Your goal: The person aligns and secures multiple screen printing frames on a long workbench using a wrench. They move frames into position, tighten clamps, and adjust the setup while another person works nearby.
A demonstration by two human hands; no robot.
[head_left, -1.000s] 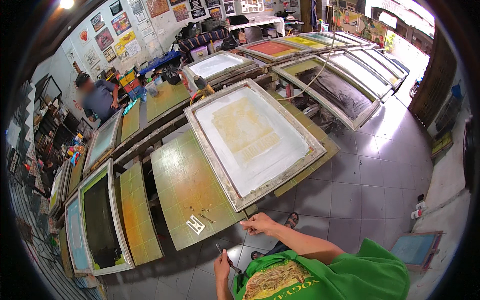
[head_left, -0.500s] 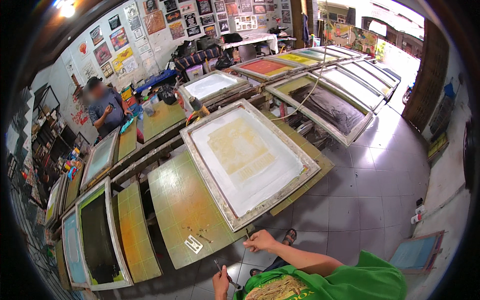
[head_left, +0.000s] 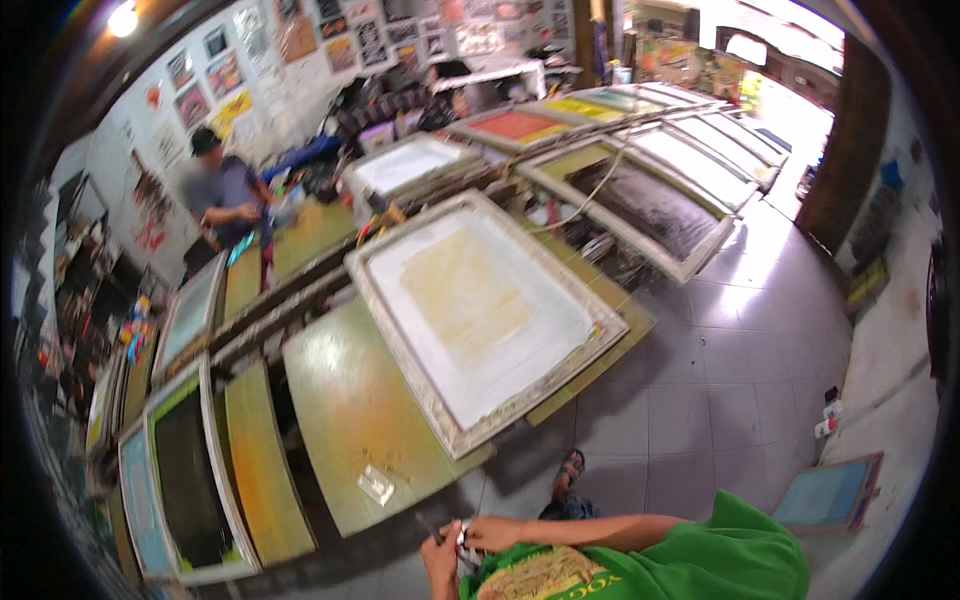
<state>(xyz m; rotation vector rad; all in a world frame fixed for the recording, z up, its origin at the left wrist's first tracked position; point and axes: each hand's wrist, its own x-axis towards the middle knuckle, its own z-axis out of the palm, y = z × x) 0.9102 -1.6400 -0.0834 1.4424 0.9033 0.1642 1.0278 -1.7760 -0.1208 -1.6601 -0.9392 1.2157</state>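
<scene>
My left hand (head_left: 438, 566) is closed around a slim, dark metal tool (head_left: 424, 521), whose tip sticks out above my fingers. Right beside it, my right hand (head_left: 492, 534) is closed with its fingertips meeting the left hand; blur hides what it pinches. Both hands are close to my body, just off the near edge of a greenish board (head_left: 345, 400). On that board lies a small pale flat piece (head_left: 376, 485) with dark crumbs near it. A wood-framed printing screen (head_left: 462, 440) with a yellowish image on white mesh rests tilted over the board's right part.
More framed screens line the long table, including a dark one (head_left: 185, 470) on the left and another (head_left: 650, 210) at far right. A hanging cord (head_left: 610, 180) crosses there. Across the table stands another person (head_left: 225, 190). A blue framed screen (head_left: 825, 495) leans by the right wall.
My right hand has come left and down from beside the screen's corner to meet my left hand. The view has shifted slightly. The other person has turned and lowered a raised hand.
</scene>
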